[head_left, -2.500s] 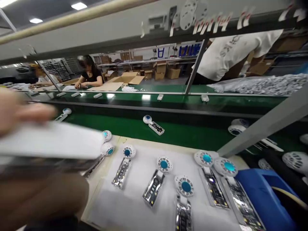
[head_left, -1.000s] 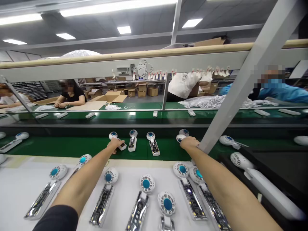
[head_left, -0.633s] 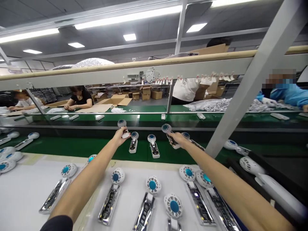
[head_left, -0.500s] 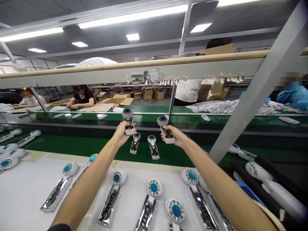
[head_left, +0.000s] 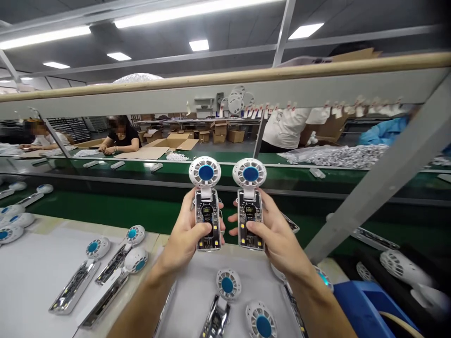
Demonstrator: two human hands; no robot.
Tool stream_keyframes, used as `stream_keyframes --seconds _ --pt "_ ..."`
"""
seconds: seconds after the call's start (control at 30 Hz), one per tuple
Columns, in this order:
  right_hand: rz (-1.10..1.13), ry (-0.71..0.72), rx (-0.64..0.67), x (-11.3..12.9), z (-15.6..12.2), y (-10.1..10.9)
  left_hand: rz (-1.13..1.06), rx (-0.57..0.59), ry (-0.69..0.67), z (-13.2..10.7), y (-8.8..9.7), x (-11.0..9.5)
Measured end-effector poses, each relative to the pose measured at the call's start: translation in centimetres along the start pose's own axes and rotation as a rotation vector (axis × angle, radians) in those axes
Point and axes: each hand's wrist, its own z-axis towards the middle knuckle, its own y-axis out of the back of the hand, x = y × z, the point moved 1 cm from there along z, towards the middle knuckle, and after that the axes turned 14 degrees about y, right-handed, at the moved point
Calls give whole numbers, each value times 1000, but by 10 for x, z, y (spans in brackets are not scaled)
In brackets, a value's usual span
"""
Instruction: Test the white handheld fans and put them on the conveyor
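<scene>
My left hand (head_left: 185,237) is closed around a handheld fan (head_left: 205,173), its thumb pressed on the exposed circuit board (head_left: 207,213) in the handle. A matching handheld fan (head_left: 250,173) is gripped by my right hand (head_left: 278,234), with the thumb likewise over its circuit board (head_left: 250,211). Both are upright, side by side and slightly apart, their white vented heads and blue discs facing me. Small display digits show on the boards. Below them, more fans (head_left: 228,284) lie on the white tabletop (head_left: 190,286), partly hidden by my forearms.
A green conveyor belt (head_left: 141,211) runs across behind the hands. More fans (head_left: 93,248) lie at left. A slanted metal post (head_left: 380,183) and a blue bin (head_left: 369,300) stand at right. Across the line, co-workers (head_left: 121,136) are near cardboard (head_left: 148,154) and a heap of small white parts (head_left: 345,156).
Both hands have come back from over the belt toward me and closer together, each still holding its fan. The fans now stand upright, level with each other. The view has shifted slightly.
</scene>
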Motion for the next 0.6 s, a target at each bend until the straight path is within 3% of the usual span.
stream_keyframes --seconds 0.17,0.4,0.6 --pt "-28 22 -44 2 2 2 11 54 21 5 3 6" --pt "-53 27 -38 -4 -1 3 10 39 -98 11 -1 15" --pt "-86 81 -14 -2 -2 5 -14 66 -70 13 -1 15"
